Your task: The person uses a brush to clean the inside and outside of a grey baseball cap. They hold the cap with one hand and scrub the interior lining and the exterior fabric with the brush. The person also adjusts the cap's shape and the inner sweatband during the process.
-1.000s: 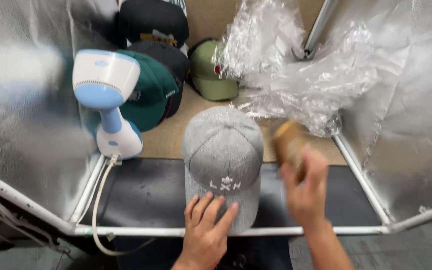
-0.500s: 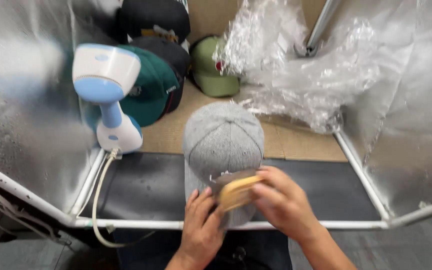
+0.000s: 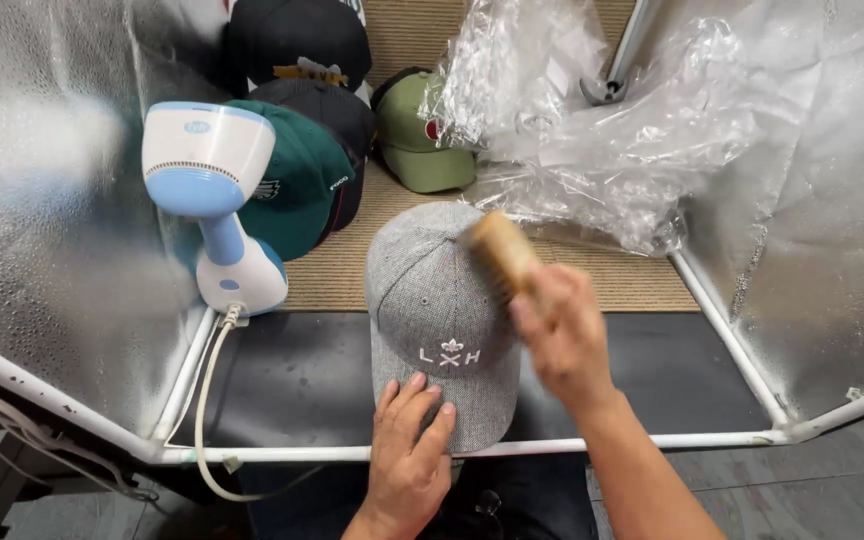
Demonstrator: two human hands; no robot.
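White-and-blue handheld steamer (image 3: 214, 200), green cap (image 3: 297, 180), olive cap (image 3: 420, 140), black caps (image 3: 297, 40), crumpled plastic sheeting (image 3: 602, 130).

Crumpled clear plastic packaging (image 3: 602, 130) fills the upper right of the frame, lying on the tan mat beside the reflective wall. A small oval label (image 3: 197, 127) sits on the white-and-blue steamer (image 3: 214, 200) at upper left. No signs or screens appear.
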